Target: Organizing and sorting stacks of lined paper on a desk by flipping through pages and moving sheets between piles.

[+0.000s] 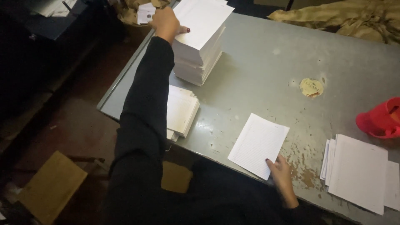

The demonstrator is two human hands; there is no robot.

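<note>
My left hand [166,23] reaches far out to the tall stack of white paper [200,46] at the table's back left, its thumb lying on the top sheet. My right hand [281,175] rests near the front edge, fingers pinching the lower corner of a single lined sheet [258,143] that lies flat on the grey metal table [258,71]. A shorter pile of sheets [181,110] sits at the left front edge, partly hidden behind my left sleeve.
A spread of white sheets [358,171] lies at the front right. A red cloth-like object [381,118] is at the right edge, a round yellowish sticker [311,87] mid-table, crumpled tan fabric [354,21] at the back. A wooden stool [50,185] stands left below.
</note>
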